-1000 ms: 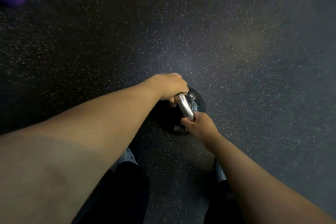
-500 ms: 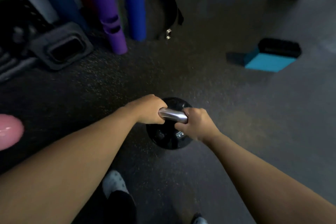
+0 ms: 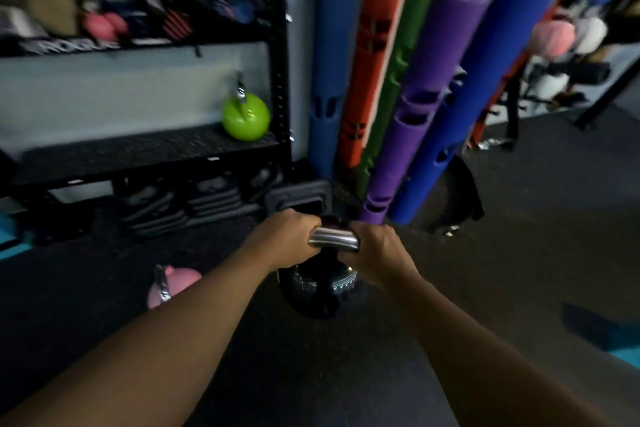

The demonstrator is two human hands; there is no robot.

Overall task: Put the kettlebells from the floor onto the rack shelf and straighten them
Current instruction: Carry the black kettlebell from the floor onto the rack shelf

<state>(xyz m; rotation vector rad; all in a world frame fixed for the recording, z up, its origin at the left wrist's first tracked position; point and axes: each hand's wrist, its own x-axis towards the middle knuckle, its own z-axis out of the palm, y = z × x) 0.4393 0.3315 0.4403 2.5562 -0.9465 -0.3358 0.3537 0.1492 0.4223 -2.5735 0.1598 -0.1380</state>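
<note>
A black kettlebell (image 3: pixel 320 291) with a shiny steel handle hangs in front of me above the dark floor. My left hand (image 3: pixel 282 241) grips the left end of its handle and my right hand (image 3: pixel 379 255) grips the right end. A pink kettlebell (image 3: pixel 171 284) sits on the floor to the left, partly behind my left forearm. A green kettlebell (image 3: pixel 246 116) stands on the black rack shelf (image 3: pixel 138 149) at its right end, beside the upright post.
Tall foam tubes (image 3: pixel 446 87) in blue, orange, green and purple lean against the wall right of the rack. Stacked dark plates (image 3: pixel 207 201) lie under the shelf. The upper shelf (image 3: pixel 104 42) holds assorted gear. A teal block (image 3: pixel 620 347) lies on the floor at right.
The view has swung up from the floor toward the rack. Both hands kept their grip and the black kettlebell has come up off the floor, carried toward the shelf.
</note>
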